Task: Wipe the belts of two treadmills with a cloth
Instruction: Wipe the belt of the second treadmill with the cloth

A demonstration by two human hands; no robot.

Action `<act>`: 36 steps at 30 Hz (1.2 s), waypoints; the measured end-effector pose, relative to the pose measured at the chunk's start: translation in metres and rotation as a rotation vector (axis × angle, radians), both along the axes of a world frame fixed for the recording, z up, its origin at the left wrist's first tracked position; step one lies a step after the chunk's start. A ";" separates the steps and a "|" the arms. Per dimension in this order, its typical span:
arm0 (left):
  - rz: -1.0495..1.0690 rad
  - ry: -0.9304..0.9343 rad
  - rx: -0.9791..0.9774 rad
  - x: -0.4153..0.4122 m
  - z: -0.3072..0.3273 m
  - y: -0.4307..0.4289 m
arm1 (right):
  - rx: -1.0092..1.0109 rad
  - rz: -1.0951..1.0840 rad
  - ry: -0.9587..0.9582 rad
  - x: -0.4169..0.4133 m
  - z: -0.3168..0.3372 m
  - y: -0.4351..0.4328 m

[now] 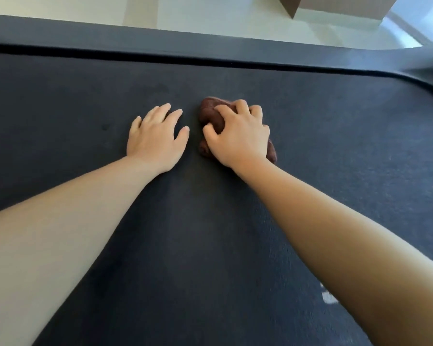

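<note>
Crumpled brown cloth (210, 116) gripped by right hand (238, 136) on dark treadmill belt (85, 96); left hand (155, 141) laid flat just left of it.

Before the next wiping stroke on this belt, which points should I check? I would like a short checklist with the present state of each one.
1. Cloth in hand: ok. The right hand is closed over the bunched brown cloth.
2. Cloth touching the belt: ok. It is pressed on the dark belt.
3. Left hand out of the stroke path: not ok if the stroke goes left; it lies flat on the belt just beside the cloth.
4. Room ahead: ok. Bare belt continues up to the side rail.
5. Cloth spread for good contact: not ok. It is crumpled into a ball.
6. Belt stopped: cannot tell from one picture.
</note>
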State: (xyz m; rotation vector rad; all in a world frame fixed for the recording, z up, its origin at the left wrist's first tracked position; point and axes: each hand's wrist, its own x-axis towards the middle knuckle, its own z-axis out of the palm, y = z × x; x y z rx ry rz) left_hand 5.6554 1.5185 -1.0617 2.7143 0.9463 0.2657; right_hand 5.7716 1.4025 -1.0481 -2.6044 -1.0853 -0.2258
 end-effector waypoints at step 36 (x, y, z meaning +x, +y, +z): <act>-0.187 -0.045 -0.013 -0.113 0.001 -0.007 | 0.038 0.218 0.013 -0.170 0.008 -0.127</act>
